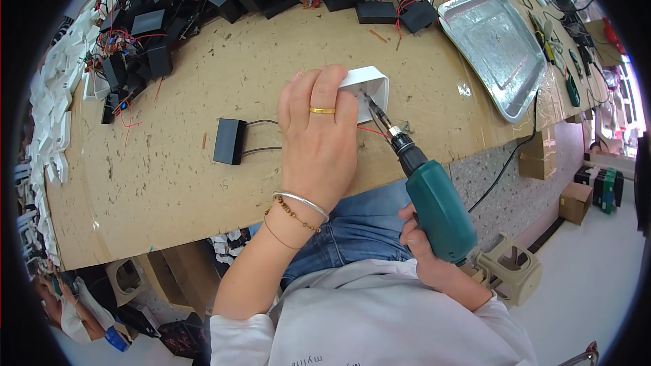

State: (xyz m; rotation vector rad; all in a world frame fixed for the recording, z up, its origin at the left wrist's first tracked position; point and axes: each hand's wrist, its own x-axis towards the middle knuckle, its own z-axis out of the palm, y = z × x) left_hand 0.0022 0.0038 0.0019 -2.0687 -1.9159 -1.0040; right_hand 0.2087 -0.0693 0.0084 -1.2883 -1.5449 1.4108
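One green driver [441,207] angled at one white casing [377,83] on the bench [190,210].
The left hand [319,129] grips the casing with its fingers; the right hand's [428,257] wrap the driver. A loose hold could let the bit [378,115] slip into the left fingers. One black box [230,141] with two dark leads [261,150] lies left.

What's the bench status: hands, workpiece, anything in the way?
Left hand holding white plastic housing. Right hand gripping green electric screwdriver. Bit at the housing's open side. Possible snag: red wire close by.
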